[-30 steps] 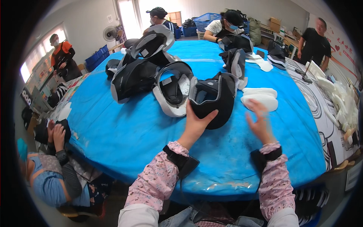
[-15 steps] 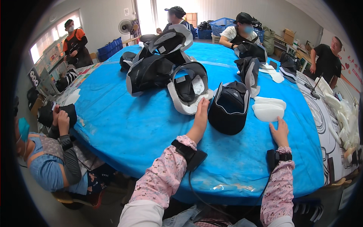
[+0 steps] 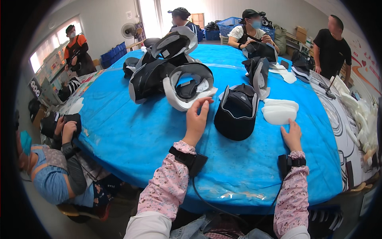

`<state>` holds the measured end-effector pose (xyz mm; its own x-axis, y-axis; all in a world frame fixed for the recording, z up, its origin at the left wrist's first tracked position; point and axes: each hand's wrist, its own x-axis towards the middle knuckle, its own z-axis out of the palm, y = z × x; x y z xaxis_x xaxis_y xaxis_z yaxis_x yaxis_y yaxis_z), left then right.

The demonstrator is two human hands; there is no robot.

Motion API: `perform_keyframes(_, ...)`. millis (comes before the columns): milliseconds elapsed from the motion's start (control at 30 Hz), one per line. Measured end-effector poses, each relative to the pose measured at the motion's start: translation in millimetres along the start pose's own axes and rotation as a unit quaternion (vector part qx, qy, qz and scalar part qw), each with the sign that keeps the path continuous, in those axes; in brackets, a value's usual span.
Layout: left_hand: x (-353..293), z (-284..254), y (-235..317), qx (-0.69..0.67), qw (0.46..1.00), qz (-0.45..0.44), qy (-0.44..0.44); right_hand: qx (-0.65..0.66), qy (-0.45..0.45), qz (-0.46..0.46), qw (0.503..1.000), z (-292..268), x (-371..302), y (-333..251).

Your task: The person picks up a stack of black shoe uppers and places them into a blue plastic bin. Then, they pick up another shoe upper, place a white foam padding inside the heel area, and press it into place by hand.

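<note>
My left hand (image 3: pixel 196 122) is by the near edge of an unfinished black cap with a pale grey lining (image 3: pixel 189 89), which leans against a pile of similar caps (image 3: pixel 153 77). Its fingers are stretched and loosely bent, thumb apart, at the cap's brim; whether they touch it I cannot tell. To the right of that hand sits another black cap (image 3: pixel 235 123), its opening tilted up. My right hand (image 3: pixel 293 136) has its fingers spread, fingertips at the near edge of a few overlapping white curved brim pieces (image 3: pixel 279 114).
A blue cover (image 3: pixel 131 139) lies over the table. Farther back are an upright black cap (image 3: pixel 260 77), more white pieces (image 3: pixel 287 75) and a black bag-like item (image 3: pixel 301 65). A co-worker (image 3: pixel 59 171) handles black fabric at the left; other people are around the far side.
The cap by my left hand has shifted left and back against the pile, and that hand has moved slightly left. My right hand remains by the white pieces. The person at far right now stands straighter.
</note>
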<state>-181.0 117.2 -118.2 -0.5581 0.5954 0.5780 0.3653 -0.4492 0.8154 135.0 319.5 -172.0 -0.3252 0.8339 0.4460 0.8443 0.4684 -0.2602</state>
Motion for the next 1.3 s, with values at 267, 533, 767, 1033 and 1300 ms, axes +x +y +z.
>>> perform_keyframes(267,-5,6,-4,-0.006,0.973,-0.186,-0.134,0.015,0.024,-0.03,0.999,4,-1,13)
perform_keyframes(533,-15,23,-19,-0.034,0.962,-0.202,-0.179,0.258,0.069,-0.236,0.934,-48,-21,-100)
perform_keyframes(767,-3,5,14,0.253,0.948,0.19,-0.018,0.203,-0.167,-0.384,0.885,-46,-57,-168)
perform_keyframes(1033,24,-23,-43,0.041,0.964,-0.071,0.254,0.143,-0.069,-0.292,0.943,-9,-40,-140)
perform_keyframes(1300,13,-49,-48,-0.216,0.946,-0.154,0.189,0.244,-0.02,-0.287,0.926,-1,-45,-150)
